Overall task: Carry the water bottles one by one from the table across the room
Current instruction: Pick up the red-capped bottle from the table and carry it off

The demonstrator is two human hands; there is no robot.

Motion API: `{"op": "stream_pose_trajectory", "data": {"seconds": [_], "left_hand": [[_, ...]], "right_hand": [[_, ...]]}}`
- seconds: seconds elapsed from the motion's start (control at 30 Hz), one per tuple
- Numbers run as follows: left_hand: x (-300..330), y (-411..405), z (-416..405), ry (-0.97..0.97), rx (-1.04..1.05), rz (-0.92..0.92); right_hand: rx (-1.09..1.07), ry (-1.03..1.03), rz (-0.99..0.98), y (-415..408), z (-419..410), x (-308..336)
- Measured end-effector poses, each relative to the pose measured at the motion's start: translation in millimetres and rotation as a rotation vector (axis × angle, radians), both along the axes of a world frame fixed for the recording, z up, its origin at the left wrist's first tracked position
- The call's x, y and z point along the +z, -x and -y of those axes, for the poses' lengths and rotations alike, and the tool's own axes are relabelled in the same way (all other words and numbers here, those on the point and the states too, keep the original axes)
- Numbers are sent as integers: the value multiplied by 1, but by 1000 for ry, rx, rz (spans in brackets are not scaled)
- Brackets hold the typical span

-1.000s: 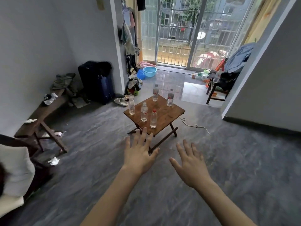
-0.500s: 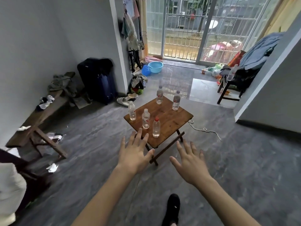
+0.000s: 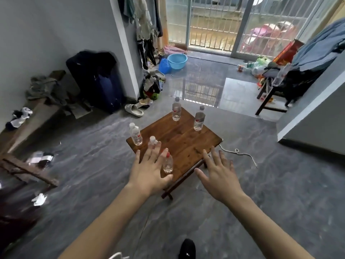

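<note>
A low wooden folding table (image 3: 184, 139) stands on the grey floor with several clear water bottles upright on it. A red-capped bottle (image 3: 168, 163) is at the near edge, a white-capped bottle (image 3: 152, 141) behind it, another bottle (image 3: 136, 134) at the left corner, and two more bottles (image 3: 176, 109) (image 3: 199, 118) at the far side. My left hand (image 3: 150, 171) is spread open in front of the near bottles and partly covers them. My right hand (image 3: 218, 173) is open over the table's near right edge. Neither hand holds anything.
A wooden bench (image 3: 28, 126) with clothes runs along the left wall, beside a dark suitcase (image 3: 97, 79). Slippers (image 3: 133, 110) and a clothes pile lie by the pillar. A blue basin (image 3: 177, 60) sits near the barred glass door. A cluttered chair (image 3: 280, 85) stands right; a cord (image 3: 240, 153) lies on the floor.
I have walked closer to the table, which now looks larger. Both open hands have moved forward over its near edge, the left now overlapping the nearest bottles.
</note>
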State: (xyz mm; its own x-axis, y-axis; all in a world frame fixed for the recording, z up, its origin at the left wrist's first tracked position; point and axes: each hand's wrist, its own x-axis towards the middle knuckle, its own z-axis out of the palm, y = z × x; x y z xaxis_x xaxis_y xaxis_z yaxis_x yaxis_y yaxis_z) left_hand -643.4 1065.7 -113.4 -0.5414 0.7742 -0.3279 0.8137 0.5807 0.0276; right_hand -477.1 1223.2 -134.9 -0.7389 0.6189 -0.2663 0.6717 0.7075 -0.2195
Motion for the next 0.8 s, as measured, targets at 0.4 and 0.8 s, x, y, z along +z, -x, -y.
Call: {"op": "stream_pose_trajectory", "data": {"seconds": [0.4,0.8], "left_hand": [[-166,84,-48,33,42,139],[-318,119,-75,-390,220,489]], "right_hand": [[-76,112,57,78,-43,-148],[-25,171,165,132,-42,-284]]}}
